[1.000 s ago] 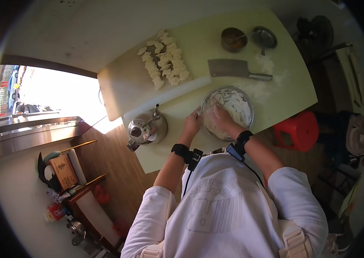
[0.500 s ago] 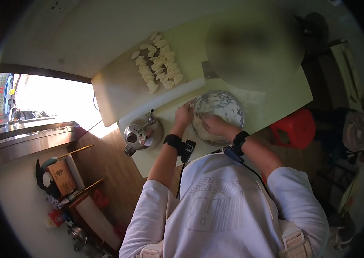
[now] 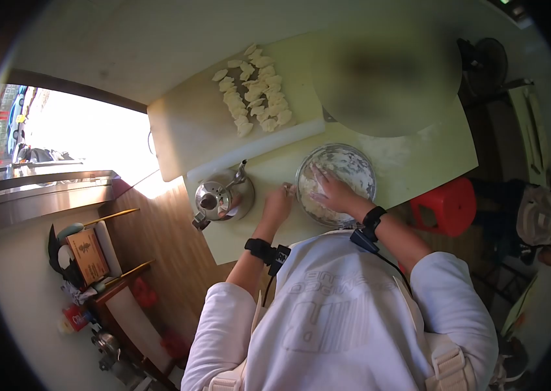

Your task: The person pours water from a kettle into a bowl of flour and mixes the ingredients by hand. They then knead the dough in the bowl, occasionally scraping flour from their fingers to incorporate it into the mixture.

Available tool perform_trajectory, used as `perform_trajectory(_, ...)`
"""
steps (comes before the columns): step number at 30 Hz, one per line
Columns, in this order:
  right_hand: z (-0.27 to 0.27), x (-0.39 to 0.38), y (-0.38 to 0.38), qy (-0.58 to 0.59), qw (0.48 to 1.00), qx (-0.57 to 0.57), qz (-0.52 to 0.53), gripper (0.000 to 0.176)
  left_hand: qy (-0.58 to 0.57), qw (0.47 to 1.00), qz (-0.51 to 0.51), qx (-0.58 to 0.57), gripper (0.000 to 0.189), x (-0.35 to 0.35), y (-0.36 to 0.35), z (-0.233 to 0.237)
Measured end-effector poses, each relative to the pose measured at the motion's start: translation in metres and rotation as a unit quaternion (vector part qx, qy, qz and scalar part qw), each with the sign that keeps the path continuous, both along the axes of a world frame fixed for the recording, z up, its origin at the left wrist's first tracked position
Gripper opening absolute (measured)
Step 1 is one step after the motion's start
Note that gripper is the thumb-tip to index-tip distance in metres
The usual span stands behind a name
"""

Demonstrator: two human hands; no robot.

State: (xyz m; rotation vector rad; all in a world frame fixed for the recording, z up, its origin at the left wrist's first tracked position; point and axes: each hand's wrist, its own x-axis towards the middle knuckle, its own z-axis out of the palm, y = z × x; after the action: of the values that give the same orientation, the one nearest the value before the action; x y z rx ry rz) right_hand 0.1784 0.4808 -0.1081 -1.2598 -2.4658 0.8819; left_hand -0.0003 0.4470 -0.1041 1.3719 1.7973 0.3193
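A round metal bowl [image 3: 372,171] sits near the table's front edge, with white flour or dough [image 3: 347,164] coating its inside. My left hand [image 3: 277,205] is at the bowl's left side, its fingers closed at the rim. Inside the bowl my right hand [image 3: 333,191] lies with fingers spread on the white stuff. Just left of my left hand stands a shiny metal kettle [image 3: 233,199], its spout towards the back.
Rows of pale dough pieces [image 3: 266,91] lie on a board [image 3: 191,124] at the back left. A large round blurred area [image 3: 386,78] covers the back right of the table [image 3: 428,156]. A red stool [image 3: 451,205] stands to the right.
My right hand's fingers, bunched at the bowl's left side before, are now spread out over its middle. My left hand sits slightly lower on the rim. The whole view has shifted a little.
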Motion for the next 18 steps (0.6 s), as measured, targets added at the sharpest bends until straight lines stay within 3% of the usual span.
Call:
perform_trajectory(2,-0.004,-0.007,-0.001,0.014,0.999,0.025,0.016,0.066,-0.089,0.995,0.034,-0.018,0.026,0.001,-0.017,-0.008)
perform_trajectory(7,0.008,-0.023,-0.003,0.009,0.997,-0.078,-0.016,0.056,-0.06,0.996,0.043,0.048,0.021,0.011,-0.019,-0.014)
perform_trajectory(10,0.008,-0.024,0.003,-0.021,1.0,-0.004,0.014,0.045,-0.031,0.993,0.051,0.102,0.018,0.01,-0.006,-0.015)
perform_trajectory(14,0.01,-0.024,0.024,-0.047,0.998,-0.039,0.033,0.034,-0.026,0.989,0.069,0.128,0.012,0.006,0.022,-0.021)
perform_trajectory(16,0.004,-0.022,0.031,0.005,0.994,0.03,0.109,0.028,-0.018,0.988,0.063,0.143,0.011,0.004,0.037,-0.02)
perform_trajectory(18,0.006,-0.02,0.034,-0.035,0.989,0.018,0.139,0.027,-0.011,0.986,0.057,0.158,0.011,0.003,0.048,-0.014)
